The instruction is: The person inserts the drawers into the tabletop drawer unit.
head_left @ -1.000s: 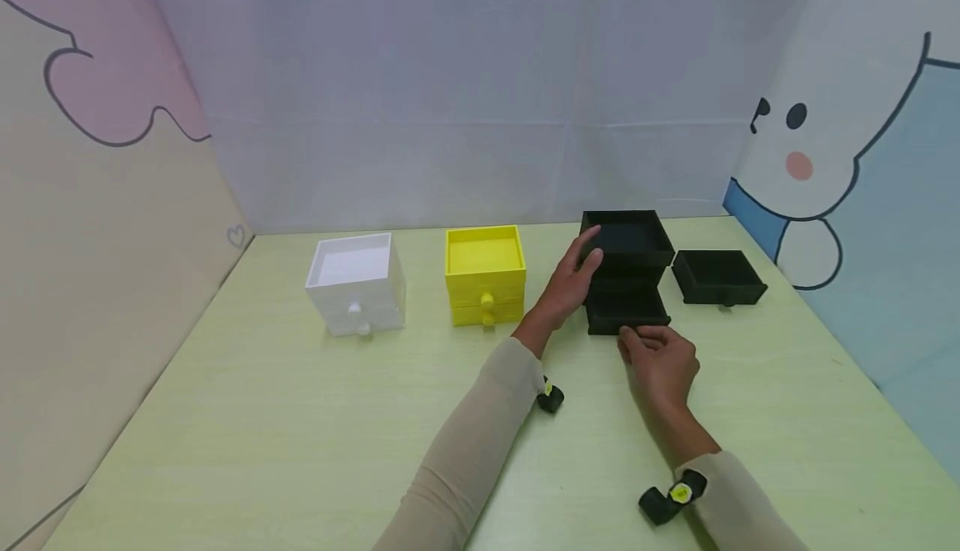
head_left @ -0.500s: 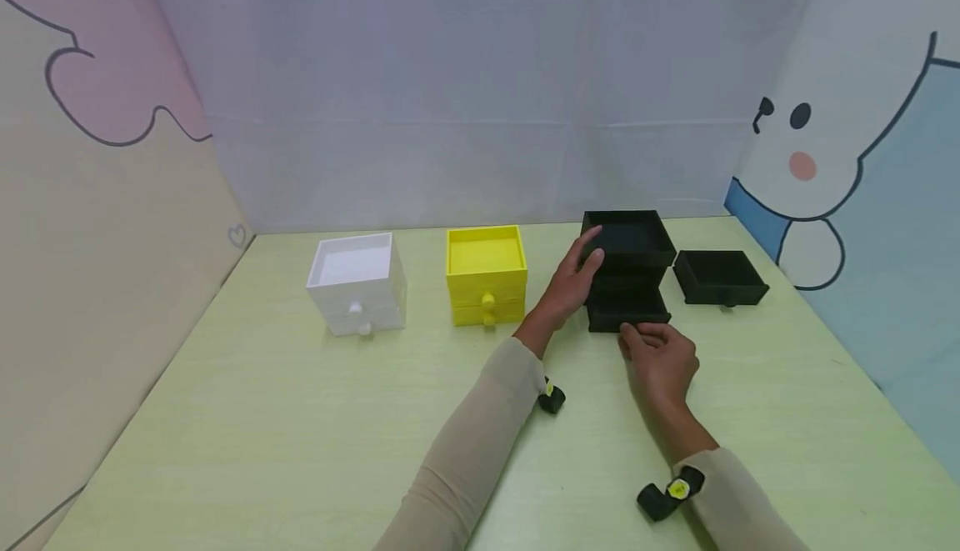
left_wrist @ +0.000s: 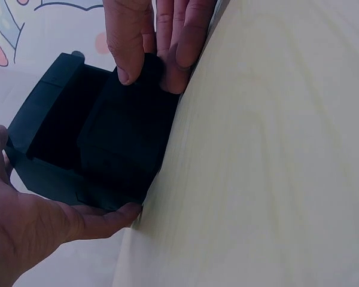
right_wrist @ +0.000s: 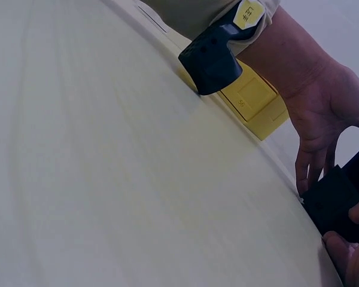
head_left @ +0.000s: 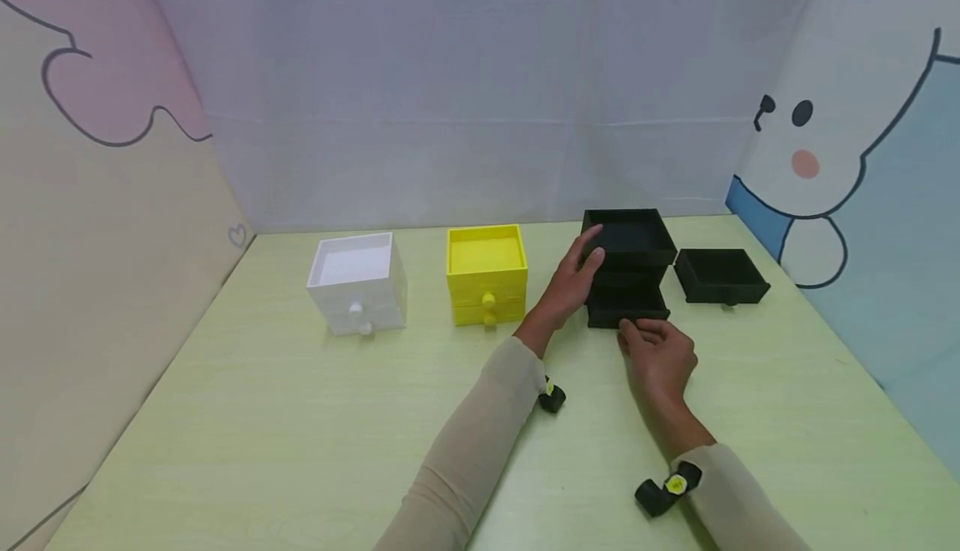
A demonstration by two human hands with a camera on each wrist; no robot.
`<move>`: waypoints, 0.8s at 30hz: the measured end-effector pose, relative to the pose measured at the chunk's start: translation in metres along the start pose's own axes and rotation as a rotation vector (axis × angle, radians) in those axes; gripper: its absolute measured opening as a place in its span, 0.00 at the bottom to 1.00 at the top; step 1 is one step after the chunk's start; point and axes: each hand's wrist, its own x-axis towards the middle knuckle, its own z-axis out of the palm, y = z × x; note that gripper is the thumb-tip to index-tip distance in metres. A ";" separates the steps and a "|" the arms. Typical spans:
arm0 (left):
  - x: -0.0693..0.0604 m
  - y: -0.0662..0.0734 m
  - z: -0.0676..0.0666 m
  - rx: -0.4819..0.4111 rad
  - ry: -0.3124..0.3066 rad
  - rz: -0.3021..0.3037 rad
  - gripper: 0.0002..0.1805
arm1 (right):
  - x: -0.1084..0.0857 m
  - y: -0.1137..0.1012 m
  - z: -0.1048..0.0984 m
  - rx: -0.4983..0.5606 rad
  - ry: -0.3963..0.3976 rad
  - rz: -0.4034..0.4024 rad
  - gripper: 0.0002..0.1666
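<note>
A black mini drawer cabinet [head_left: 636, 257] stands at the back right of the table, with its upper slot vacant. Its lower drawer [head_left: 609, 318] juts out at the front. My left hand [head_left: 567, 288] rests against the cabinet's left side, its fingers fairly straight, with one at the top rim. At the drawer front, my right hand [head_left: 660, 358] pinches the round knob [left_wrist: 151, 69] between thumb and fingers; the left wrist view shows this grip. A loose black drawer [head_left: 723, 288] lies on the table, just right of the cabinet.
Left of the black cabinet stands a yellow drawer cabinet [head_left: 487, 284] with knobs at its front. Farther left is a white one [head_left: 358, 293]. A pale cloth wall [head_left: 420, 117] rises behind the table [head_left: 300, 443], and printed panels flank it.
My right hand has moved slightly away from me, and the lower drawer has slid a little farther into the black cabinet. My left hand stays where it was.
</note>
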 end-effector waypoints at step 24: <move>0.000 -0.003 0.000 -0.001 -0.008 0.019 0.26 | 0.003 0.000 0.007 -0.003 0.017 0.043 0.21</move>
